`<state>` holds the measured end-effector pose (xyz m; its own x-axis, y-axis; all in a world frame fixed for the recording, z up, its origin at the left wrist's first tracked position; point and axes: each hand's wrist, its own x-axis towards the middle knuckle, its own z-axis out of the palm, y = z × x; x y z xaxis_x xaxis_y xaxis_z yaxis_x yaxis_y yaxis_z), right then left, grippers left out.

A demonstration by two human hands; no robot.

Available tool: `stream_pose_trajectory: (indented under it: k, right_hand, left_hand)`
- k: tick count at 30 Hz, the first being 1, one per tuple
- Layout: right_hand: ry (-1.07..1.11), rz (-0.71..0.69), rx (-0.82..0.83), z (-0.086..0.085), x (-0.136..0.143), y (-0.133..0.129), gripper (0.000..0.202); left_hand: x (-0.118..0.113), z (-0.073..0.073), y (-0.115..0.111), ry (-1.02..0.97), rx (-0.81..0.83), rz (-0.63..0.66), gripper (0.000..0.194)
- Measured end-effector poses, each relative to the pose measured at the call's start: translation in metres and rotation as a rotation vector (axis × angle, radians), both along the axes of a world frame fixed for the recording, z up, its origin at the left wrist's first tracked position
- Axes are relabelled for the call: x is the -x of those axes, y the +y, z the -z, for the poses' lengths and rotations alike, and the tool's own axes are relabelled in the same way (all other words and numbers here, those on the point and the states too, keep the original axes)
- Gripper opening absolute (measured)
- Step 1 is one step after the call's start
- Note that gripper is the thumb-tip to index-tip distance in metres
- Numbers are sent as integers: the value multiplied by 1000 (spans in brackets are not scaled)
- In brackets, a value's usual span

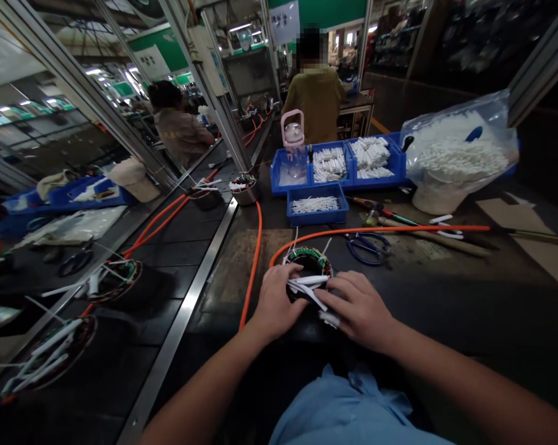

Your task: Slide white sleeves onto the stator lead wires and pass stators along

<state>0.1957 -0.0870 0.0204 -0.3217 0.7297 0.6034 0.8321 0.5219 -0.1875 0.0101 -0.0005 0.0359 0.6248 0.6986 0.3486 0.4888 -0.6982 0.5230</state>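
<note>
In front of me on the bench stands a motor stator (308, 254), a dark ring with green and red windings and white ties around its top. White sleeves (313, 280) lie across its near side, between my hands. My left hand (279, 300) curls round the left side of the stator, fingers over the rim and thumb toward the sleeves. My right hand (363, 311) is at the right side, fingers bent and closed on a short white sleeve (329, 318); its thumb is mostly hidden. An orange cable (343, 230) runs from behind the stator to the right.
Behind are blue bins (282, 173) of white tubes, a small blue tray (316, 216) of white ties, a pink bottle (295, 145) and a bagged bucket (439, 193). Blue-handled scissors (366, 250) and a hammer (372, 216) lie right. Several stators (121, 281) sit on the left conveyor. Two people work beyond.
</note>
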Motion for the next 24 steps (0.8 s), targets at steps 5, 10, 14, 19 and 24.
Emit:
stream_pose_trajectory:
  k: [5,10,14,19,24]
  right_hand:
    - [-83,-65,-49,-9,9,-2,27]
    - [-117,-92,-54,-10,15,0,23]
    - [-180,-103,-61,-18,15,1,24]
    - [-198,-70,17,-36,2,21,23]
    - [-4,-95,305,-34,-18,54,18]
  left_hand:
    - [-1,-4,4,13,26,14,60]
    - [-2,-7,6,66,21,42,64]
    - [-3,-9,9,78,34,94,57]
    - [-6,-10,11,94,44,111,48]
    - [-6,-10,10,146,25,107,46]
